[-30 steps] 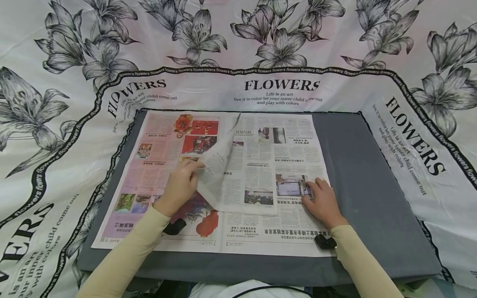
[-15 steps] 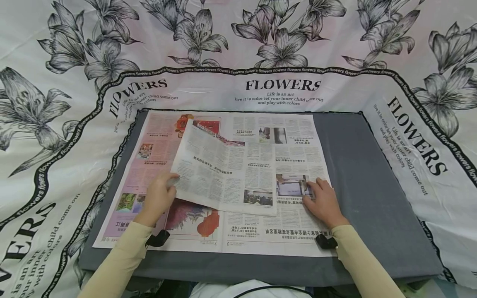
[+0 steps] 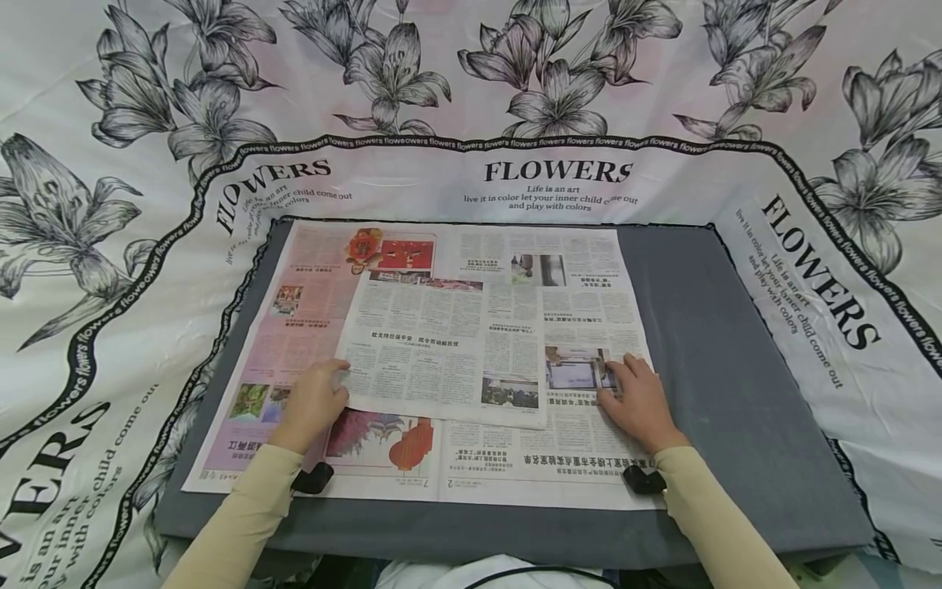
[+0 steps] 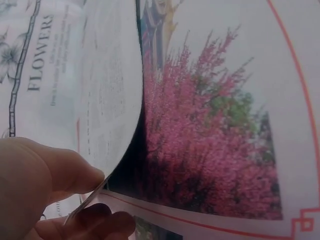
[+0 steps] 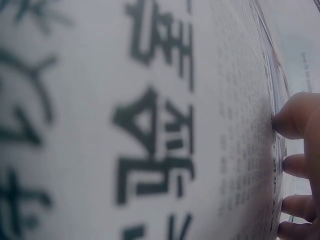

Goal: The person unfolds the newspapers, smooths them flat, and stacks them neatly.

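A smaller newspaper sheet (image 3: 419,368) lies almost flat over a larger spread newspaper (image 3: 500,483). My left hand (image 3: 312,405) pinches the lower left edge of the smaller sheet. In the left wrist view, the thumb (image 4: 65,167) is on one face of that paper (image 4: 112,100) and the fingers are on the other, with the edge curving up a little over a pink flower photo (image 4: 215,145). Fingertips down, my right hand (image 3: 640,401) rests on the right part of the larger newspaper, beside a printed photo (image 3: 577,368). The right wrist view shows its fingers touching the page (image 5: 240,125).
Grey cloth (image 3: 721,393) covers the tabletop under the papers. Behind and at both sides spreads a white sheet printed with flowers (image 3: 559,98). A black cable (image 3: 537,568) crosses near the person's lap. Small black devices (image 3: 312,478) sit at the wrists.
My left hand has carried the folded-over flap of the smaller sheet leftwards and down, so it now lies nearly flat. The right hand has stayed in place.
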`<state>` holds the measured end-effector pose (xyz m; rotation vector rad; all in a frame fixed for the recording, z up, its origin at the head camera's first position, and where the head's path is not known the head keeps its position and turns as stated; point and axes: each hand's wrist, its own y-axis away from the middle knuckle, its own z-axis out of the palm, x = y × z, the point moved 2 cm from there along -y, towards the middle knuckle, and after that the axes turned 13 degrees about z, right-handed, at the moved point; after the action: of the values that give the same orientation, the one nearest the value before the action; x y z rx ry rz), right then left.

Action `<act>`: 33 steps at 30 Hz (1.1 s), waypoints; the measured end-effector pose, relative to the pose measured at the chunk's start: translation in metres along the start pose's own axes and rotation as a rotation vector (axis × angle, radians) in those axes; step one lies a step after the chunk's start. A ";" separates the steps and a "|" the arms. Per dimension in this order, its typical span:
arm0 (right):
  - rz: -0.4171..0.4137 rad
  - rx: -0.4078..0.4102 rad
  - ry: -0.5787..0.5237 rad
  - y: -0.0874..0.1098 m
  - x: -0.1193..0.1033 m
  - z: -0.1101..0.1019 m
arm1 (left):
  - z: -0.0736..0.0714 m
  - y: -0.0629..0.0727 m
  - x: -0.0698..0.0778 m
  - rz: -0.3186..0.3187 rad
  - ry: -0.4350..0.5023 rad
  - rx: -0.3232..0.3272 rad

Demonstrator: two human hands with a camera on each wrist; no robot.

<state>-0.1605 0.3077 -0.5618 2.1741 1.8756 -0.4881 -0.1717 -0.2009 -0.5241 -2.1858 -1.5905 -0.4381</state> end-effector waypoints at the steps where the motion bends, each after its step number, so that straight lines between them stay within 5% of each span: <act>1: 0.001 -0.001 0.000 0.000 0.000 0.000 | 0.000 0.000 0.000 0.003 -0.014 0.001; 12: 0.020 -0.042 0.012 -0.002 -0.003 -0.002 | 0.005 0.006 -0.005 -0.040 -0.079 -0.052; 24: 0.052 -0.222 -0.038 -0.021 -0.019 -0.015 | 0.005 0.007 -0.012 -0.059 -0.037 -0.026; 29: -0.031 -0.293 -0.103 -0.031 -0.048 -0.014 | 0.007 0.007 -0.015 -0.059 0.027 0.016; 33: -0.174 -0.351 -0.132 -0.034 -0.082 -0.006 | 0.009 0.009 -0.018 -0.086 0.114 0.051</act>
<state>-0.2037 0.2402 -0.5226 1.7254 1.9188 -0.2966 -0.1680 -0.2139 -0.5414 -2.0226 -1.6202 -0.5322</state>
